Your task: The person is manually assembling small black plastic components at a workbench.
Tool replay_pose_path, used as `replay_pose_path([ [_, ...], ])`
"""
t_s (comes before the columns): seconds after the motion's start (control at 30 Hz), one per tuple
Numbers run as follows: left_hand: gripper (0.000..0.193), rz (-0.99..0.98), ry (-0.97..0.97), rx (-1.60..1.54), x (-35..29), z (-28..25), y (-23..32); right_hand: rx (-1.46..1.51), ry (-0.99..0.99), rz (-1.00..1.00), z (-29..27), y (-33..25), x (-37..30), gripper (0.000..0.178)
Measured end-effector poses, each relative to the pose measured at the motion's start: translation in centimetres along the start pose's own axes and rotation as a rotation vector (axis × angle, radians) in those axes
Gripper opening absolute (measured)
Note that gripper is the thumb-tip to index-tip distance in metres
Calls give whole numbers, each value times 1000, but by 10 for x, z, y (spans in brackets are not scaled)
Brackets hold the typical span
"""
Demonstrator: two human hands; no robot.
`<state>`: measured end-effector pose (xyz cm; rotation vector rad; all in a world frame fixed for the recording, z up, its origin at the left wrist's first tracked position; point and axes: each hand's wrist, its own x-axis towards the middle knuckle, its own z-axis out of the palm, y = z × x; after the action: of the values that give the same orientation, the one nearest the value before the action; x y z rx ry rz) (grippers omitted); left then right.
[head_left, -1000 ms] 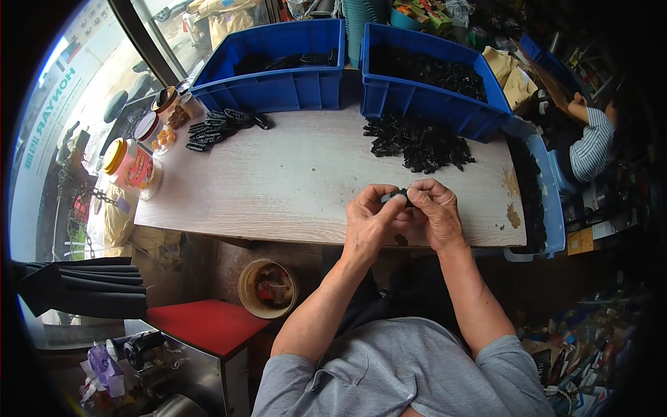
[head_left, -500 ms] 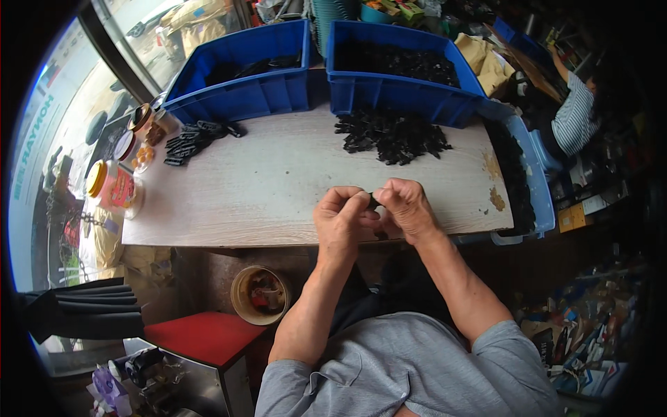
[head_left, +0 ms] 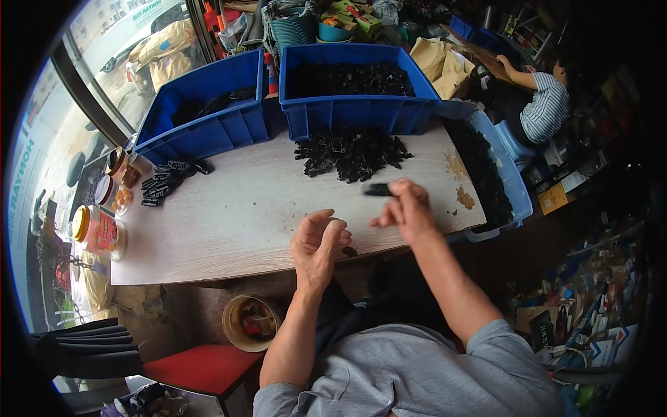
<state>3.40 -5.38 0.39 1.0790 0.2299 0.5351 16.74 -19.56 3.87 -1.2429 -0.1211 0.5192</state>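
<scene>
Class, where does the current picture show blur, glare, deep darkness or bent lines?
Head view: the right hand and the black piece it holds are smeared, the left hand crisper; head view: daylight washes out parts of the window; head view: the table's front edge bows, and the picture's corners go black.

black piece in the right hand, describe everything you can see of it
The black piece looks small, oblong and smooth, perhaps plastic; motion blur hides finer parts. It lies roughly level in the picture, its free end pointing left. The right hand's fingers hold its other end, and it shows against the pale tabletop.
</scene>
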Motion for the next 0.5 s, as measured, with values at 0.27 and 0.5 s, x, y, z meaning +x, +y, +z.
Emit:
replay_pose_path([
  [0.27,18,6,-48,100,2,6,0,110,605,-203,-84,-91,61,38],
  [0.5,15,-4,-20,126,1,5,-4,-262,466,-62,-92,-63,72,30],
])
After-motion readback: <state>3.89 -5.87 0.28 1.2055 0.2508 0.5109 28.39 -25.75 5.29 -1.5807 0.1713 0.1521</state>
